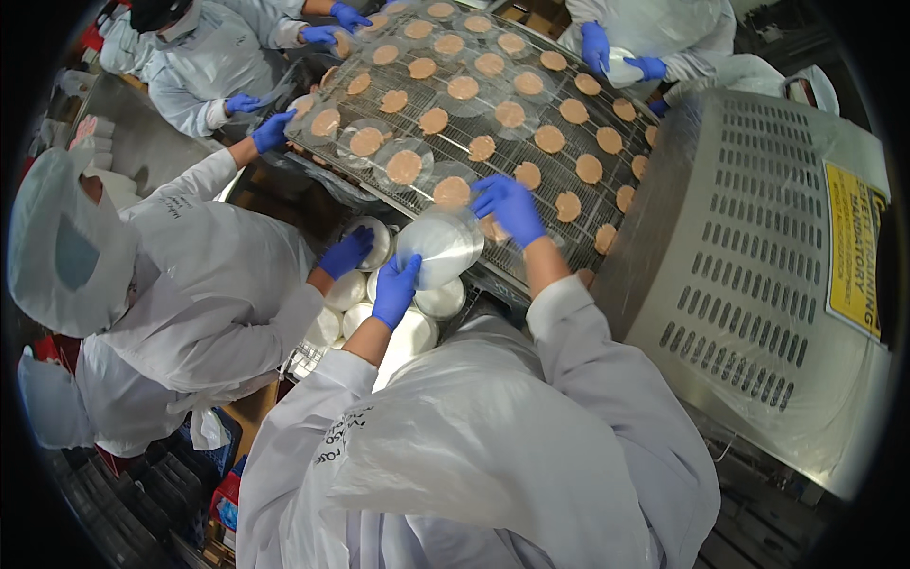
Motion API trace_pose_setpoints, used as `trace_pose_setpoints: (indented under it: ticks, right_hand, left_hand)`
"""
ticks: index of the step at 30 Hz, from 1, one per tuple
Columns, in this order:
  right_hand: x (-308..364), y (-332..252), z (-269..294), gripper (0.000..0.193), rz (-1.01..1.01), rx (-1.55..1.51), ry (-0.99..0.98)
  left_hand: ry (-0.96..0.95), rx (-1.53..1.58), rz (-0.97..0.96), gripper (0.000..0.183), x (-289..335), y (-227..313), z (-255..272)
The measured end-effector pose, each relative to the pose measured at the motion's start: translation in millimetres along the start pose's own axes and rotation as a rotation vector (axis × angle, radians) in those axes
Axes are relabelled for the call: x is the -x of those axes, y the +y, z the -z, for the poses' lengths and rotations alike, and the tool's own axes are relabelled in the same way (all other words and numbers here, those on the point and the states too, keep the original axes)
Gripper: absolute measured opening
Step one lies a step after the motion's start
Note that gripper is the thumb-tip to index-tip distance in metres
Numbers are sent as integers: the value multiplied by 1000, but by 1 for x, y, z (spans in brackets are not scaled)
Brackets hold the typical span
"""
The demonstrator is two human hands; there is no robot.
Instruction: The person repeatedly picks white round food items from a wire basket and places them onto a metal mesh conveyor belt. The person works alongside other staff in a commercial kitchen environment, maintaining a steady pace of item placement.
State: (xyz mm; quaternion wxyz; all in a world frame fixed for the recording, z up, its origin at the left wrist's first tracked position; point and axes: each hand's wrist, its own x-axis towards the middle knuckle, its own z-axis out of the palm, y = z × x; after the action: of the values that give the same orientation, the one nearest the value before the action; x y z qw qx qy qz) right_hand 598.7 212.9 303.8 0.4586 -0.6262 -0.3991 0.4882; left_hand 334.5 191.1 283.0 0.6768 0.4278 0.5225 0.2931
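Observation:
My left hand (pixel 395 292), in a blue glove, is closed on the near edge of a stack of clear round plastic sheets (pixel 441 248). It holds them above several white round stacks (pixel 441 299). My right hand (pixel 512 209), also gloved in blue, is above the near edge of a wire mesh conveyor (pixel 455 123), just beyond the sheets. Its fingers reach leftward, somewhat apart and slightly blurred, with nothing plainly held. Close to those fingertips lies a round pinkish-brown patty (pixel 451 191). Many similar patties lie in rows on the mesh, some with clear sheets.
A slotted metal machine cover (pixel 749 256) with a yellow sign (pixel 856 248) stands at the right. At my left, a co-worker's gloved hand (pixel 348 250) rests on a white round stack. Other gloved workers stand along the far and left sides of the conveyor.

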Motion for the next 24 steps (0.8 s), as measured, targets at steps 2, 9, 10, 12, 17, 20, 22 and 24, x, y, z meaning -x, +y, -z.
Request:
trace_pose_setpoints:
  ticks: [2,9,10,12,17,20,22,24]
  right_hand:
    - [-44,5,64,21,-4,365,154]
    - [-94,-78,40,37,136,147,27]
    - [-90,-82,5,40,139,49,-204]
    - [-62,-113,-53,39,157,312,-407]
    - [-92,-74,-40,25,-9,-189,-36]
    - [-156,-83,67,18,64,430,30]
    - [-177,-92,112,20,-68,846,451]
    - [-188,-80,125,24,154,987,483]
  left_hand:
    - [25,-10,35,21,7,8,2]
    - [105,103,17,27,-18,54,20]
    - [138,103,15,27,-29,65,23]
    - [173,158,25,29,-48,76,28]
    - [149,47,-8,34,-58,87,22]
    - [171,22,71,37,-37,109,17]
    - [185,55,58,37,-23,108,12]
    - [163,77,119,37,-21,111,9]
